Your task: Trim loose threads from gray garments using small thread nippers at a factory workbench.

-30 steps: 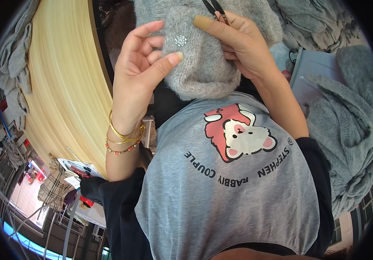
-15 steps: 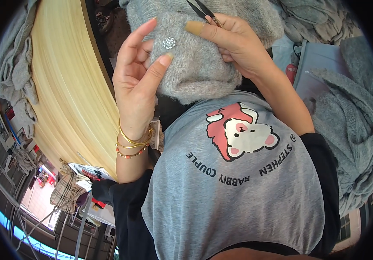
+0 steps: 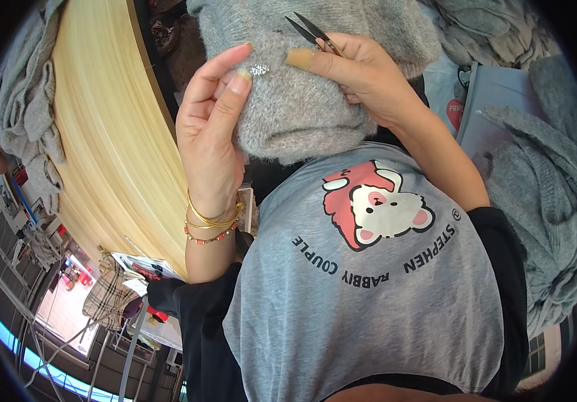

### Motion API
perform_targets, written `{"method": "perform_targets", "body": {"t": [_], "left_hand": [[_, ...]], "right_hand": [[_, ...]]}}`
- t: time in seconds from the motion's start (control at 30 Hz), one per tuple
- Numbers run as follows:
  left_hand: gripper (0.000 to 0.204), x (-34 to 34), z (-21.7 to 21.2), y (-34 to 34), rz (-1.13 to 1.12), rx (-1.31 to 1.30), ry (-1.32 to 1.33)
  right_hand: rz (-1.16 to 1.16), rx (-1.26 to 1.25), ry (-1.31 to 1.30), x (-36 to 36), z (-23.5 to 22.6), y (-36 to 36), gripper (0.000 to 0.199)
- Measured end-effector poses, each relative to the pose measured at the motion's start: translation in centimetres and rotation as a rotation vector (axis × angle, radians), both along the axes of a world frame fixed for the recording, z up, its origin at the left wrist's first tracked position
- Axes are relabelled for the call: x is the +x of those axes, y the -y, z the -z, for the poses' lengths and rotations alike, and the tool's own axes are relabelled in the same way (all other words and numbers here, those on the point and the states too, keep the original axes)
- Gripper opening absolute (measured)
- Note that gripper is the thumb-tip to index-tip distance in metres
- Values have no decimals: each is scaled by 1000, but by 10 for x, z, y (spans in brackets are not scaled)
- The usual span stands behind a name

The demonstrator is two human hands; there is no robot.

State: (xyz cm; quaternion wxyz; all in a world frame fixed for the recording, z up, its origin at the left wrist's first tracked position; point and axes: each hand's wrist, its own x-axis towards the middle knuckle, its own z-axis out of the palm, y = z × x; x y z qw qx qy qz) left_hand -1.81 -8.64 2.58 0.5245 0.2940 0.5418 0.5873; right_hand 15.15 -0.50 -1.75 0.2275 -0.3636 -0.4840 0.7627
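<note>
A fuzzy grey knitted garment (image 3: 302, 110) is held up in front of my chest. A sparkling silver button (image 3: 259, 70) sits on it, tilted so that it shows nearly edge-on. At the button's left, my left hand (image 3: 214, 120) grips the knit between thumb and index finger, their tips close to the button. My right hand (image 3: 362, 70) holds small dark-bladed thread snips (image 3: 312, 32), the blades pointing up and left. Its thumb, wrapped in a tan cover, presses on the knit, while the other fingers are partly hidden behind the garment.
A pale wooden table (image 3: 104, 114) stands on the left, with grey knitwear (image 3: 27, 100) along its far edge. On the right lie more grey knitted pieces (image 3: 530, 181) beside a light grey bin (image 3: 503, 87). A checked cloth (image 3: 107, 295) hangs at the lower left.
The button has tipped from facing me to nearly edge-on. My left thumb and index finger have drawn closer together beside it. The snips have shifted slightly down with my right hand.
</note>
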Motion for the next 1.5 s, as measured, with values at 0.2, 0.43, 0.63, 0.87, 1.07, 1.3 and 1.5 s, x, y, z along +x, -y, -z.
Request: {"method": "perform_targets", "body": {"t": [0.2,0.43,0.63,0.87,1.07,1.3,1.5], "left_hand": [[34,-4,6,0,27,-23,-37],[28,-7,11,-1,33,140,-666],[15,-5,14,2,-13,112,-682],[17,-9,13,3,37,99,-582],[18,-18,11,11,50,-134,-160],[16,-31,16,15,34,-20,-96],[12,-35,5,19,8,107,2]], "right_hand": [[21,-10,-11,0,-4,1,25],[17,40,-57,0,-5,4,21],[6,59,-80,-1,-7,6,18],[5,101,-182,-6,-2,10,17],[-22,78,-214,-12,-4,17,20],[-60,209,-148,-11,0,21,26],[41,207,4,-2,8,17,25]]}}
